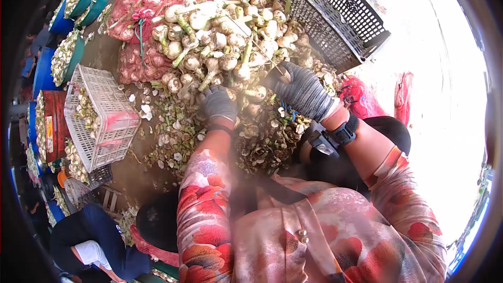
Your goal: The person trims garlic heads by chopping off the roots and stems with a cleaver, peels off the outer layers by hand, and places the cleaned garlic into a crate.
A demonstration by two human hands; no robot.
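Observation:
A heap of garlic bulbs [220,47] with cut green and pale stalks lies in front of me. My left hand [217,104], in a grey knit glove, is at the heap's near edge with its fingers curled round a garlic bulb [231,94]. To its right, my right hand [304,91], gloved too, is closed on something thin and brownish at the fingertips; its kind is unclear, and the fingertips are partly blurred. Loose leaves and peelings [175,126] lie below both hands.
A black plastic crate [348,47] stands at the upper right, red mesh sacks of garlic [152,0] at the upper left. A white crate [105,120] is at the left, near tubs of garlic [65,60]. Another person [99,241] bends at the lower left.

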